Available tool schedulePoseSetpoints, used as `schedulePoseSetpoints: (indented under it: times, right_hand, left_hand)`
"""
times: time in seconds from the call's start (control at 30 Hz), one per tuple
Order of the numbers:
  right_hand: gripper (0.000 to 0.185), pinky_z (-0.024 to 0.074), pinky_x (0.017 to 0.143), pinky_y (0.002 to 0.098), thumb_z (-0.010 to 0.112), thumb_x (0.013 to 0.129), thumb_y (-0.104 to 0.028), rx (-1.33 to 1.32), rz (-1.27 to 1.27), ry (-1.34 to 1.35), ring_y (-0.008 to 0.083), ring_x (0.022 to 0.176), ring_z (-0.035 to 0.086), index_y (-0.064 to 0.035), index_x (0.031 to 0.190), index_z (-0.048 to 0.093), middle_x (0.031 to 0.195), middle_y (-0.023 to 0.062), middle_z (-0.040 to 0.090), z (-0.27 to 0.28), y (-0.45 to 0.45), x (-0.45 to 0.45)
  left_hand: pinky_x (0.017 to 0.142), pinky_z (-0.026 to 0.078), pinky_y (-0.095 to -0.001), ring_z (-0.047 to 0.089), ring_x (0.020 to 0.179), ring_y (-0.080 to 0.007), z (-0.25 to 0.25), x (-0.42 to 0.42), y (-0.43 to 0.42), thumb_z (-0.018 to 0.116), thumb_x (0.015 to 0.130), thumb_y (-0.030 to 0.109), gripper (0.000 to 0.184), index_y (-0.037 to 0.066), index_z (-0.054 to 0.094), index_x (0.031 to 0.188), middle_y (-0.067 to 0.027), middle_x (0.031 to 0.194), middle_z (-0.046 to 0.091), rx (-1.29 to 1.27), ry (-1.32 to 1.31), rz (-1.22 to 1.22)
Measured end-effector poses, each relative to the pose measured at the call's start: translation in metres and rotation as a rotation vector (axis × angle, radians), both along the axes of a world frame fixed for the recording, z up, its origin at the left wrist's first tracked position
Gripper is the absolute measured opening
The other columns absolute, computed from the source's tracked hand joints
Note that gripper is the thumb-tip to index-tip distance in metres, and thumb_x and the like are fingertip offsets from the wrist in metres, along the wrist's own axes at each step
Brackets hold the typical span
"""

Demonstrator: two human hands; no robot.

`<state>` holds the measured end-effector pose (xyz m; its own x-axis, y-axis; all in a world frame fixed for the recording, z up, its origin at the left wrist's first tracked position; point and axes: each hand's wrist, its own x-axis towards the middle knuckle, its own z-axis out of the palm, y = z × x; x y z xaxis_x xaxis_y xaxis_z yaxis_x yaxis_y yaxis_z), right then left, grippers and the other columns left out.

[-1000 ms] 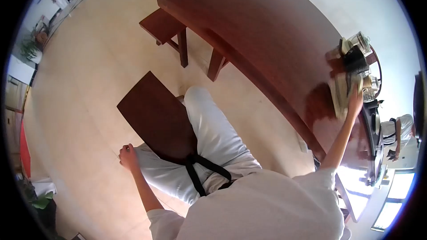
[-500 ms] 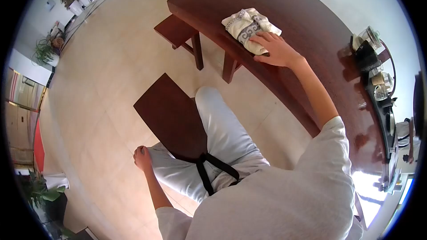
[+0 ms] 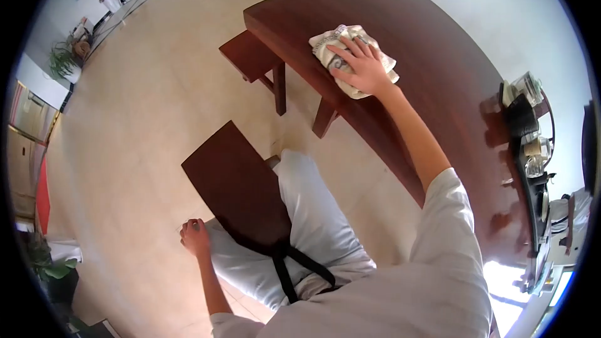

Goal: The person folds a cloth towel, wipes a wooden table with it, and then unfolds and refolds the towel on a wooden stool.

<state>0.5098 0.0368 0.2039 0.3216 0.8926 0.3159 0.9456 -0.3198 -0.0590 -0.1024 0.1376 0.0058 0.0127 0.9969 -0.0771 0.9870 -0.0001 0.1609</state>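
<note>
My right hand (image 3: 362,67) lies flat, fingers spread, on top of a folded cream towel (image 3: 340,85) with a grey pattern. The towel rests on the dark reddish wooden table (image 3: 438,81), close to its near edge. My left hand (image 3: 195,236) is beside my left knee, its fingers curled in, and nothing shows in it. Between my legs a dark wooden bench seat (image 3: 235,181) sticks out, with a black tie (image 3: 303,264) at my waist.
A wooden stool (image 3: 250,53) stands by the table's far left end. Along the right side of the table are a black tray (image 3: 532,209), glass vessels (image 3: 534,166) and a dark container (image 3: 521,116). Potted plants (image 3: 64,61) line the wall at left.
My right hand has moved further onto the towel and flattened, with its fingers spread. My left hand has shifted slightly outward from the knee. The camera view has tilted a little.
</note>
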Motion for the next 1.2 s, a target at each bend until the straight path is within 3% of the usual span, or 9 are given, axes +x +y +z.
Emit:
schedulePoseSetpoints:
  times: [0.27,0.37,0.6,0.67,0.73,0.77,0.97,1.13,1.2]
  right_hand:
    - [0.063,0.0163,0.122,0.0529,0.053,0.091,-0.065,0.025,0.025,-0.009,0.0336,0.15,0.029,-0.0417,0.149,0.046,0.162,0.0063,0.036,-0.004,0.133,-0.001]
    - [0.07,0.0126,0.122,0.0567,0.053,0.085,-0.068,0.029,0.056,0.061,0.0339,0.152,0.025,-0.0429,0.149,0.046,0.163,0.0058,0.033,-0.006,0.202,0.014]
    - [0.069,0.014,0.122,0.0543,0.051,0.086,-0.073,-0.077,-0.045,0.059,0.0296,0.153,0.025,-0.048,0.15,0.043,0.165,0.0017,0.032,0.01,0.291,0.032]
    - [0.068,0.0157,0.122,0.0536,0.048,0.087,-0.074,-0.159,-0.086,0.122,0.0279,0.152,0.026,-0.0469,0.149,0.045,0.164,0.0017,0.035,0.036,0.288,0.013]
    - [0.067,0.0172,0.121,0.054,0.047,0.088,-0.073,0.035,-0.053,0.031,0.0267,0.151,0.028,-0.0462,0.149,0.046,0.162,0.0019,0.037,-0.003,0.308,0.048]
    - [0.073,0.013,0.122,0.0558,0.049,0.083,-0.074,0.012,-0.036,0.121,0.0306,0.153,0.025,-0.0463,0.15,0.044,0.166,-0.0011,0.03,-0.003,0.31,0.053]
    - [0.068,0.0122,0.122,0.0587,0.046,0.089,-0.072,-0.069,-0.041,0.076,0.033,0.154,0.02,-0.0478,0.152,0.04,0.168,-0.0017,0.025,0.002,0.287,0.036]
    - [0.061,0.0164,0.12,0.0638,0.052,0.09,-0.065,-0.131,0.09,-0.004,0.0379,0.154,0.02,-0.0481,0.148,0.045,0.168,-0.0003,0.023,0.001,0.217,-0.001]
    - [0.054,0.0217,0.118,0.0634,0.063,0.086,-0.052,-0.03,0.239,-0.113,0.0393,0.15,0.027,-0.0427,0.139,0.057,0.165,0.0011,0.03,-0.008,0.179,-0.013]
  left_hand:
    - [0.097,0.043,-0.0466,0.058,0.114,-0.0253,0.018,0.026,0.0,0.061,0.093,0.034,0.023,0.014,0.072,0.097,-0.0023,0.11,0.067,-0.048,0.018,-0.086]
    - [0.099,0.041,-0.0449,0.058,0.112,-0.0249,0.017,0.025,0.005,0.062,0.093,0.031,0.02,0.012,0.071,0.095,-0.0025,0.108,0.066,-0.072,0.013,-0.099]
    - [0.098,0.042,-0.0431,0.059,0.109,-0.0256,0.011,0.019,0.003,0.062,0.094,0.028,0.021,0.009,0.069,0.093,-0.0039,0.102,0.067,-0.029,-0.023,-0.047]
    - [0.096,0.043,-0.0439,0.059,0.107,-0.0266,0.009,0.011,0.004,0.062,0.094,0.028,0.022,0.007,0.069,0.091,-0.0052,0.101,0.068,-0.02,-0.043,-0.059]
    - [0.096,0.043,-0.0444,0.06,0.105,-0.0271,0.006,0.007,0.003,0.062,0.094,0.028,0.023,0.007,0.069,0.09,-0.0062,0.1,0.068,0.014,-0.034,-0.072]
    - [0.095,0.044,-0.0449,0.061,0.103,-0.0275,0.005,0.005,0.004,0.061,0.094,0.028,0.024,0.007,0.07,0.088,-0.0073,0.099,0.068,0.041,-0.036,-0.106]
    - [0.094,0.044,-0.0456,0.063,0.102,-0.0286,0.007,0.016,0.001,0.057,0.098,0.035,0.033,0.007,0.072,0.09,-0.0093,0.095,0.07,0.095,-0.084,0.016]
    - [0.095,0.044,-0.0458,0.064,0.102,-0.0275,0.024,0.025,-0.003,0.058,0.096,0.035,0.03,0.008,0.071,0.091,-0.0076,0.095,0.071,0.079,-0.099,0.013]
    - [0.095,0.044,-0.0456,0.064,0.102,-0.0272,0.022,0.022,-0.007,0.059,0.096,0.035,0.029,0.009,0.071,0.091,-0.0074,0.096,0.071,0.072,-0.112,0.0]
